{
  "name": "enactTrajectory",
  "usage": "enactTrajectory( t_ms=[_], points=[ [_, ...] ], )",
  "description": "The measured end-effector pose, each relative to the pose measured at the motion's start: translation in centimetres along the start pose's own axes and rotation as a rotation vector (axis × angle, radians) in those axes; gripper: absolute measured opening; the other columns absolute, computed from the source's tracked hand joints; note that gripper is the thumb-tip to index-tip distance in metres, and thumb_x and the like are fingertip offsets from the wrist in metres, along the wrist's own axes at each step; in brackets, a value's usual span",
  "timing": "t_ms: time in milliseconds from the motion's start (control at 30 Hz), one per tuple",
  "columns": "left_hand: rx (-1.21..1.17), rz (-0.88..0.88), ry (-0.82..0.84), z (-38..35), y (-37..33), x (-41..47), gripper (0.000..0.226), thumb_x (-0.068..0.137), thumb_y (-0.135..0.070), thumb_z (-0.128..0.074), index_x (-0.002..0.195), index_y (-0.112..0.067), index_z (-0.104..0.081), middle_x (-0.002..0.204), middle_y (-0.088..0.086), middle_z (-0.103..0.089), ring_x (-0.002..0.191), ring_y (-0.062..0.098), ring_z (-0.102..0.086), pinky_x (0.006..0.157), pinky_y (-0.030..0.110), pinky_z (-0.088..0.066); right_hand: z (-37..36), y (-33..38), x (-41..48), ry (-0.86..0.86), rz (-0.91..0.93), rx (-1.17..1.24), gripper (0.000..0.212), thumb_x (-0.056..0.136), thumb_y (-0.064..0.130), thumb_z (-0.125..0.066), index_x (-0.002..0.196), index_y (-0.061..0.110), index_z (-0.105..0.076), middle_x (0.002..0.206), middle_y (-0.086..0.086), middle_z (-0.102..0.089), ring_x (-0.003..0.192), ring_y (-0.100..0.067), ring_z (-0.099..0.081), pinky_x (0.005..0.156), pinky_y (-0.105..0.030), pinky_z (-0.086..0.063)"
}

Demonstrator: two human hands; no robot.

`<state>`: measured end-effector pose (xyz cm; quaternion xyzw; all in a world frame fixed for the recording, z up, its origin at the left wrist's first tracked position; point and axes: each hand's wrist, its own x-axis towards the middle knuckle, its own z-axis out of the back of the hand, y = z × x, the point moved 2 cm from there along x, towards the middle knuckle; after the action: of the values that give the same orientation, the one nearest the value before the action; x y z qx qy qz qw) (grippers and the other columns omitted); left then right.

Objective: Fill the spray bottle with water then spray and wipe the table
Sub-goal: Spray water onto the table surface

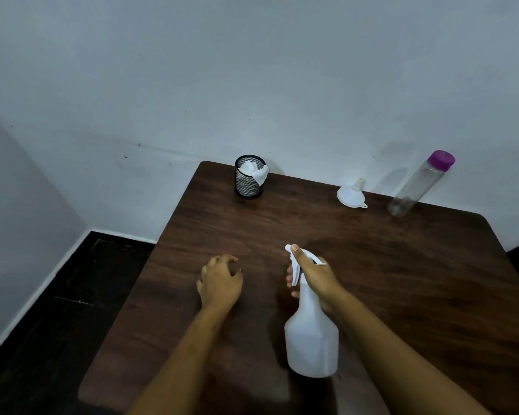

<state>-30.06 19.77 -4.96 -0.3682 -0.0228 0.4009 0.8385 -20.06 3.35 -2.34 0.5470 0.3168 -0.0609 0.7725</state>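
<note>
My right hand grips the neck and trigger head of a white spray bottle, thumb on top of the nozzle, which points toward the far side of the dark wooden table. The bottle is held over the table's near middle. My left hand rests palm down on the table to the left of the bottle, fingers loosely curled, holding nothing. A clear water bottle with a purple cap stands at the far right by the wall. White tissues stick out of a black mesh cup at the far left.
A white funnel lies on the table between the mesh cup and the water bottle. The table is pushed against a pale wall. A dark floor lies off the table's left edge. Something dark shows at the right edge of the view.
</note>
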Motion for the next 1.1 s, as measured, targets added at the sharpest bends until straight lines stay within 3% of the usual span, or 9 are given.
enactTrajectory(
  t_ms=[167, 367, 567, 667, 767, 933, 1100],
  points=[
    [-0.009, 0.016, -0.023, 0.4, 0.2, 0.3, 0.024, 0.090, -0.027, -0.057, 0.114, -0.027, -0.057, 0.132, -0.002, -0.050, 0.125, 0.021, -0.042, 0.104, 0.045, -0.035, -0.5, -0.1, 0.7, -0.078, -0.025, -0.083, 0.053, 0.082, 0.058, -0.061, 0.078, 0.006, -0.066, 0.069, -0.009, -0.067, 0.060, -0.019, -0.063, 0.059, -0.029, -0.054],
    [-0.027, 0.026, -0.033, 0.7, 0.1, 0.5, 0.024, 0.090, -0.026, -0.058, 0.113, -0.028, -0.058, 0.131, -0.002, -0.050, 0.124, 0.021, -0.043, 0.104, 0.044, -0.035, -0.7, 0.4, 0.9, 0.110, -0.033, -0.063, 0.046, 0.084, 0.056, -0.060, 0.082, 0.011, -0.069, 0.076, -0.008, -0.070, 0.071, -0.020, -0.069, 0.061, -0.032, -0.059],
    [-0.008, 0.019, -0.036, 0.7, 0.0, 0.4, 0.024, 0.089, -0.026, -0.058, 0.114, -0.027, -0.058, 0.131, -0.002, -0.050, 0.124, 0.021, -0.043, 0.103, 0.044, -0.034, -1.5, 0.6, 1.5, -0.070, -0.067, -0.126, 0.051, 0.082, 0.057, -0.062, 0.073, 0.007, -0.065, 0.064, -0.007, -0.064, 0.058, -0.018, -0.061, 0.061, -0.029, -0.054],
    [-0.010, 0.028, -0.033, 0.7, 0.0, 0.6, 0.025, 0.090, -0.025, -0.058, 0.115, -0.028, -0.057, 0.132, -0.003, -0.050, 0.124, 0.020, -0.043, 0.105, 0.045, -0.034, -1.1, 1.1, 1.6, 0.014, -0.102, -0.052, 0.043, 0.085, 0.046, -0.065, 0.076, 0.004, -0.068, 0.073, -0.012, -0.068, 0.064, -0.021, -0.065, 0.064, -0.033, -0.057],
    [-0.007, 0.021, -0.027, 0.8, 0.0, 0.7, 0.025, 0.090, -0.025, -0.058, 0.115, -0.028, -0.057, 0.132, -0.003, -0.050, 0.124, 0.020, -0.043, 0.105, 0.045, -0.034, -0.9, 1.4, 1.4, 0.115, 0.000, -0.073, 0.045, 0.085, 0.053, -0.061, 0.084, 0.009, -0.070, 0.081, -0.010, -0.072, 0.073, -0.021, -0.069, 0.065, -0.031, -0.058],
    [-0.008, 0.016, -0.031, 0.8, 0.0, 0.8, 0.024, 0.090, -0.026, -0.057, 0.114, -0.028, -0.057, 0.132, -0.003, -0.050, 0.124, 0.019, -0.043, 0.105, 0.044, -0.033, -1.7, 0.9, 1.8, -0.042, -0.021, -0.127, 0.048, 0.081, 0.058, -0.062, 0.071, 0.011, -0.066, 0.064, -0.005, -0.066, 0.059, -0.016, -0.062, 0.062, -0.029, -0.052],
    [-0.011, 0.028, -0.039, 0.8, 0.1, 1.0, 0.024, 0.090, -0.025, -0.058, 0.113, -0.028, -0.057, 0.132, -0.003, -0.050, 0.124, 0.019, -0.043, 0.104, 0.043, -0.031, -1.4, 1.5, 1.7, 0.009, -0.049, -0.108, 0.046, 0.086, 0.052, -0.060, 0.074, 0.009, -0.065, 0.074, -0.009, -0.066, 0.065, -0.018, -0.062, 0.066, -0.030, -0.053]
  ],
)
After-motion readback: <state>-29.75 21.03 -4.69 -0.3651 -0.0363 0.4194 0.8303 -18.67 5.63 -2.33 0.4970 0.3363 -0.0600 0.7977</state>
